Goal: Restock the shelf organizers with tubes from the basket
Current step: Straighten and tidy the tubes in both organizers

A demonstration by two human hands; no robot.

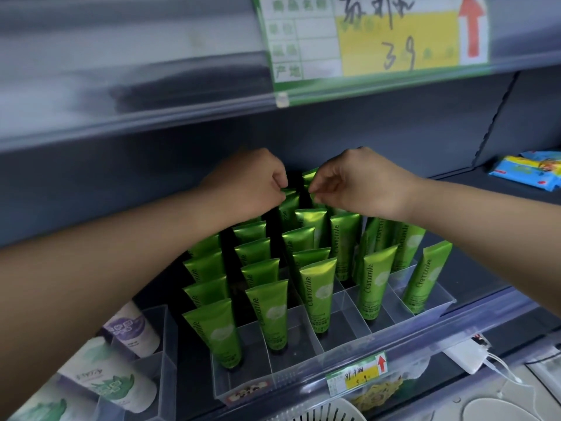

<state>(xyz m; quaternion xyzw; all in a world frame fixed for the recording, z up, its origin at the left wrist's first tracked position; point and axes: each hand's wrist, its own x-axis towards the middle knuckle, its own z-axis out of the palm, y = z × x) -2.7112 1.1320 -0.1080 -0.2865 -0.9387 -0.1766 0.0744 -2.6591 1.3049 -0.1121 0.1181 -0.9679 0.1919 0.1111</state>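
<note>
Tubes: the green tubes [318, 296] stand cap-down in rows in the clear shelf organizer [334, 357], which sits at the front edge of the shelf [473, 278].
Back row: two tubes at the rear of the organizer, near the back of the shelf, are in hand: one rear tube [288, 208] on the left, another rear tube [310, 176] just beside it.
Left hand: the left hand [252, 183] reaches over the rows, its fingers [280, 180] curled and pinching the crimped top of the left rear tube.
Right hand: the right hand [361, 183] mirrors it, its fingers [318, 186] closed in a pinch on the top of the other rear tube.
Done: the left and middle lanes look filled from back to front.
Left: several cells toward the front right corner show bare floor, so more tubes seem needed there; I judge the restock well past half.
Basket: only the white rim of the basket [321, 413] shows below the shelf edge; whether tubes remain in it cannot be told.
Nearby: a second organizer [164, 344] with purple and white tubes stands just beside the left end; a price label [358, 376] hangs on the shelf's front edge.
</note>
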